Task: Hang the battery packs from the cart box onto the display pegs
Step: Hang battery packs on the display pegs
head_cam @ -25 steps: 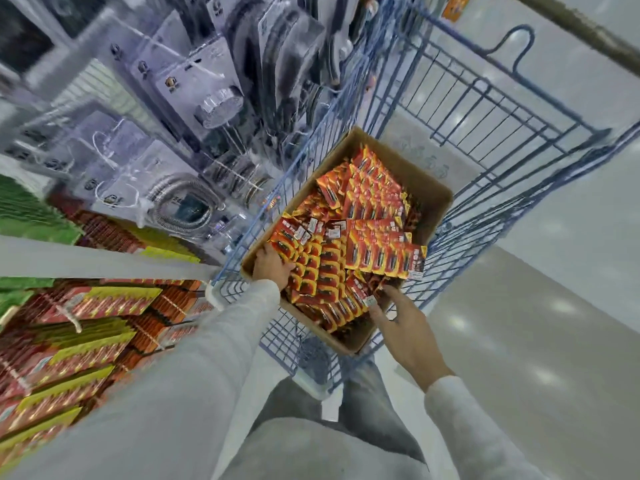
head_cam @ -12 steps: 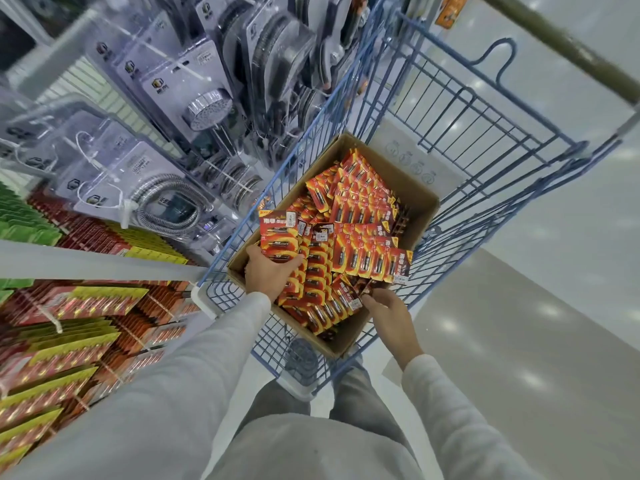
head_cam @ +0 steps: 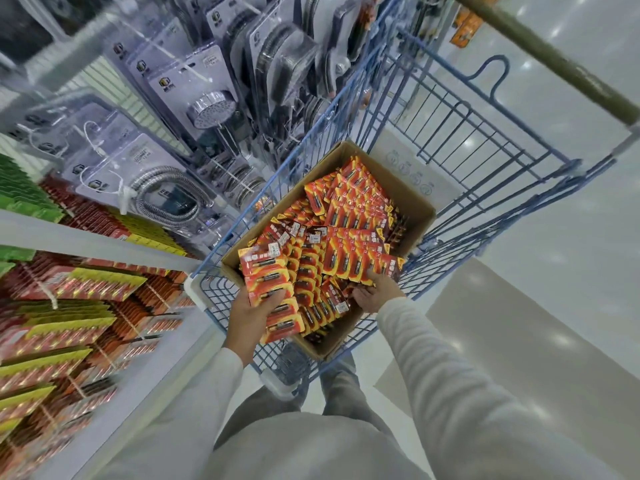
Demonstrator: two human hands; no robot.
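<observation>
Fingers [head_cam: 267, 303] of left hand [head_cam: 247, 317] curled round a fanned stack of battery packs [head_cam: 268, 282], thumb on top, forearm reaching in from near left. Stack is held over the near-left corner of the cardboard box [head_cam: 414, 206]. Right hand [head_cam: 375, 294] reaches into the box at near right, fingertips tucked under a second fanned row of packs [head_cam: 360, 261]; grip not discernible. Box sits in blue wire cart [head_cam: 450, 109]. Count: two hands, one box, one cart; packs too many to count. Display pegs [head_cam: 86, 282] at left hold more packs, blurred.
</observation>
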